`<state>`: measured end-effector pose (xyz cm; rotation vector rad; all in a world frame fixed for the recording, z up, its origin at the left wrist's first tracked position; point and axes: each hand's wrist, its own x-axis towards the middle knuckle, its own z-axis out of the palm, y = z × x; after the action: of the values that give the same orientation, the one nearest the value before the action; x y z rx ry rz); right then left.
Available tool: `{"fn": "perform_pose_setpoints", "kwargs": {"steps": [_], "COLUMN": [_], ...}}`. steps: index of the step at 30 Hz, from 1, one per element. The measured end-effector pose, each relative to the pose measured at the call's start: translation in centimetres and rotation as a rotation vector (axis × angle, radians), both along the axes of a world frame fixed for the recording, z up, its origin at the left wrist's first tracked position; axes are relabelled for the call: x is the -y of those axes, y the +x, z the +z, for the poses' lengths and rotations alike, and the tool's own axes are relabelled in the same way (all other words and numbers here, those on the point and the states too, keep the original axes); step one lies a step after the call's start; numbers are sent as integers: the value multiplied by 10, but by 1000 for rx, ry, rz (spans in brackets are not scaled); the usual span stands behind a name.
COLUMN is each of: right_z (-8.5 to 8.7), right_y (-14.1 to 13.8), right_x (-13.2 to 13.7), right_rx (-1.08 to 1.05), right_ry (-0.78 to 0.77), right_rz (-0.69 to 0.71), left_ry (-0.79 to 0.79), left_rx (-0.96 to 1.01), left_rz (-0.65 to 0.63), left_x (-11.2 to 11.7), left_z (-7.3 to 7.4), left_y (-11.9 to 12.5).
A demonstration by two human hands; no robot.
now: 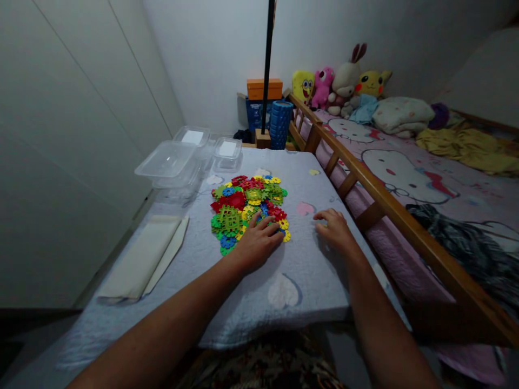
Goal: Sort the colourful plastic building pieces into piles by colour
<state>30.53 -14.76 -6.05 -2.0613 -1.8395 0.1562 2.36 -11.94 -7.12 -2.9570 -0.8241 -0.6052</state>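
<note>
One table (182,319) bears perhaps dozens of plastic pieces (229,220) (one pile (234,202)), two hands (260,241) (334,232) spread.

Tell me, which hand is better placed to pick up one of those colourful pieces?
Probably the person's left hand: its fingers reach over the colourful pieces, while the right hand is apart from them.

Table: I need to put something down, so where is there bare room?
Bare patches: between the plastic pieces and the right hand; between the left hand and the near edge; the far right corner, by the bed rail. Crowded: the middle, with pieces and the left hand; far left, with clear boxes; left side, with a folded cloth.
</note>
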Motion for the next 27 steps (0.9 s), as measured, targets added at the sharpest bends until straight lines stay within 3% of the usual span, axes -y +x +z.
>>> {"fn": "perform_pose_setpoints", "kwargs": {"steps": [4,10,17,22,27], "right_z": [7,-6,-11,-5,2], "right_y": [-42,-78,-70,-59,-20], "right_x": [-19,-34,-33,-30,-25], "right_rx": [-25,-58,-350,-488,-637], "right_ry": [-28,-37,50,118,200], "right_rz": [243,244,281,256,11], "left_ry": [-20,-103,-121,-63,-12], "left_rx": [15,57,326,553,691], "left_rz": [52,111,148,318,527], "left_x": [0,-3,-12,-23,-45], "left_z": [3,5,2,8,9], "left_y": [-13,-31,-35,-48,-73]}}
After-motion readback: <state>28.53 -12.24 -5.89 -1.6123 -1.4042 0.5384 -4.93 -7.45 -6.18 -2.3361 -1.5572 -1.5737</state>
